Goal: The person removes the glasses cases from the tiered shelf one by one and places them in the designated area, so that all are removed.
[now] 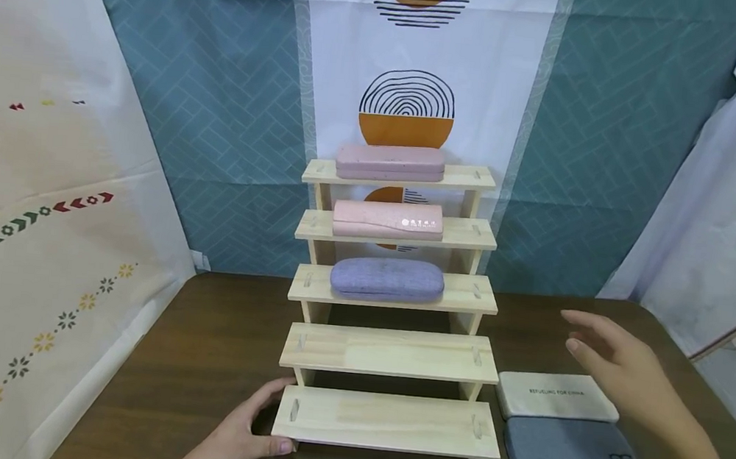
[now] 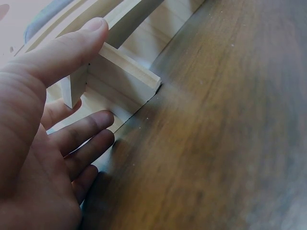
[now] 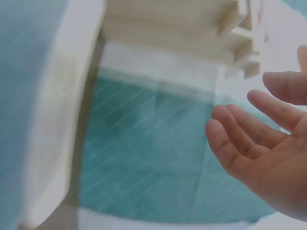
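Left hand [image 1: 242,435], fingers relaxed, holds nothing and rests against the near left corner of the five-step pale wooden display stand [image 1: 390,350] on the dark brown wooden worktop [image 1: 211,340]; far three steps carry a pink, a second pink and a purple fabric glasses case [image 1: 387,279], near two steps bare. Right hand [image 1: 620,376], released and empty, hovers just above the cream fabric glasses case [image 1: 554,395], the grey fabric glasses case [image 1: 569,448] nearer. Step judged: stocking the stand; next move calls for lowering and grasping the cream case.
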The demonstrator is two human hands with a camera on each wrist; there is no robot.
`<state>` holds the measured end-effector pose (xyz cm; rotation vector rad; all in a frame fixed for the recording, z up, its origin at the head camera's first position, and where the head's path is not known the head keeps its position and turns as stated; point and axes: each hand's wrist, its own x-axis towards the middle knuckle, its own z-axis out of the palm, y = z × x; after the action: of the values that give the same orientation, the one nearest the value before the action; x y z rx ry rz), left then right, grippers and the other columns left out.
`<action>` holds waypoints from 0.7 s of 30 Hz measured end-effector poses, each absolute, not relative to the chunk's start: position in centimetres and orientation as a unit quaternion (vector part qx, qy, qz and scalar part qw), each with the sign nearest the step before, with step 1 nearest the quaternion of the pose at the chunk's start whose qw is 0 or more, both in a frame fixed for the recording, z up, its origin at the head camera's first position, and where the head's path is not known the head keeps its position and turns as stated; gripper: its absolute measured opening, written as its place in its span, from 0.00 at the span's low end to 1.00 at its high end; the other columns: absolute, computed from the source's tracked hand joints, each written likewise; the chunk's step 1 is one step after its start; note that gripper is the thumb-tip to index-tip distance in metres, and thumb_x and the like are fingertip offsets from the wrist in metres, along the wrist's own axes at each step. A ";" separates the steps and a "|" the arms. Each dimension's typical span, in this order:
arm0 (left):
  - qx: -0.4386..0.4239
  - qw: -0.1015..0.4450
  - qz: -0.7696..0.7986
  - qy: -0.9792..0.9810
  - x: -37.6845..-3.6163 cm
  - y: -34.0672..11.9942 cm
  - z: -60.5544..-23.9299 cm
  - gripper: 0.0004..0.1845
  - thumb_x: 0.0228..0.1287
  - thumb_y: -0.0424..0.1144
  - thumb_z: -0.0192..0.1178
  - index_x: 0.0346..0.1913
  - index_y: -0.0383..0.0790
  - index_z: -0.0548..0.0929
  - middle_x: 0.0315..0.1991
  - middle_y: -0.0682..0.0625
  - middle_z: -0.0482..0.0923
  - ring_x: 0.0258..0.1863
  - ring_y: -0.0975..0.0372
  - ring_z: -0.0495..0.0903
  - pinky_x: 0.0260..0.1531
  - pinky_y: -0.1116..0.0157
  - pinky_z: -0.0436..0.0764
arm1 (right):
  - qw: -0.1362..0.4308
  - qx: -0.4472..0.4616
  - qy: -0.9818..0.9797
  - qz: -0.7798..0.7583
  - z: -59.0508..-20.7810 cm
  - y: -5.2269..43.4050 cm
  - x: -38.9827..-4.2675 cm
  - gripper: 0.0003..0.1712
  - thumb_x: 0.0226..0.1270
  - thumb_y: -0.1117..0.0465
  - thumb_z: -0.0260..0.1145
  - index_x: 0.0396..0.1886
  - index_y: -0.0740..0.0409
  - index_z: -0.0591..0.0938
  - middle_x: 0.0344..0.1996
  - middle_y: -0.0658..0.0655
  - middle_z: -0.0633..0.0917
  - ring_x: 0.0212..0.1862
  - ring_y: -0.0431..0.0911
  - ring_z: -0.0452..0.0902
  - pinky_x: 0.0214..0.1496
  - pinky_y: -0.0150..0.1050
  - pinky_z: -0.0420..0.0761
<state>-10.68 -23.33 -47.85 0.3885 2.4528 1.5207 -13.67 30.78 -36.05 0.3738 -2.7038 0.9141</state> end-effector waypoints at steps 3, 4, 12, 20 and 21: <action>0.137 0.111 0.520 0.836 -10.7 -23.4 -48.0 0.44 0.56 0.44 0.77 0.73 0.57 0.66 0.64 0.51 0.72 0.63 0.55 0.68 0.59 0.60 0.67 | 0.150 0.144 -0.917 0.340 -34.8 28.8 -14.0 0.23 0.76 0.56 0.64 0.68 0.51 0.77 0.59 0.56 0.80 0.51 0.34 0.76 0.44 0.27 0.74; 0.139 0.110 0.521 0.835 -10.7 -23.5 -48.0 0.43 0.56 0.43 0.77 0.73 0.57 0.66 0.64 0.51 0.72 0.63 0.56 0.68 0.58 0.62 0.67 | 0.153 0.152 -0.912 0.348 -34.4 28.2 -14.2 0.23 0.76 0.57 0.64 0.68 0.50 0.77 0.58 0.56 0.81 0.50 0.30 0.75 0.44 0.26 0.74; 0.145 0.105 0.522 0.834 -10.7 -23.7 -48.2 0.43 0.56 0.43 0.77 0.73 0.58 0.66 0.63 0.51 0.73 0.62 0.55 0.68 0.59 0.60 0.67 | 0.127 0.184 -0.898 0.379 -31.9 23.4 -16.0 0.23 0.76 0.58 0.63 0.68 0.51 0.77 0.55 0.56 0.82 0.45 0.43 0.80 0.40 0.38 0.78; 0.150 0.109 0.524 0.831 -10.8 -23.6 -48.3 0.42 0.57 0.43 0.76 0.73 0.59 0.66 0.63 0.51 0.73 0.62 0.53 0.68 0.58 0.56 0.66 | 0.079 0.209 -0.878 0.424 -30.9 19.7 -18.5 0.25 0.73 0.56 0.67 0.67 0.56 0.77 0.58 0.61 0.81 0.49 0.52 0.79 0.41 0.43 0.81; 0.153 0.108 0.524 0.831 -10.8 -23.6 -48.3 0.42 0.58 0.43 0.76 0.73 0.59 0.66 0.63 0.51 0.73 0.62 0.54 0.68 0.58 0.57 0.66 | 0.076 0.213 -0.875 0.428 -30.9 19.3 -18.9 0.26 0.73 0.56 0.67 0.67 0.57 0.77 0.58 0.61 0.81 0.49 0.52 0.78 0.40 0.44 0.81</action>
<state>-10.80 -23.62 -48.35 0.4501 2.4448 1.5410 -18.85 19.30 -30.90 0.6385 -2.6234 1.2828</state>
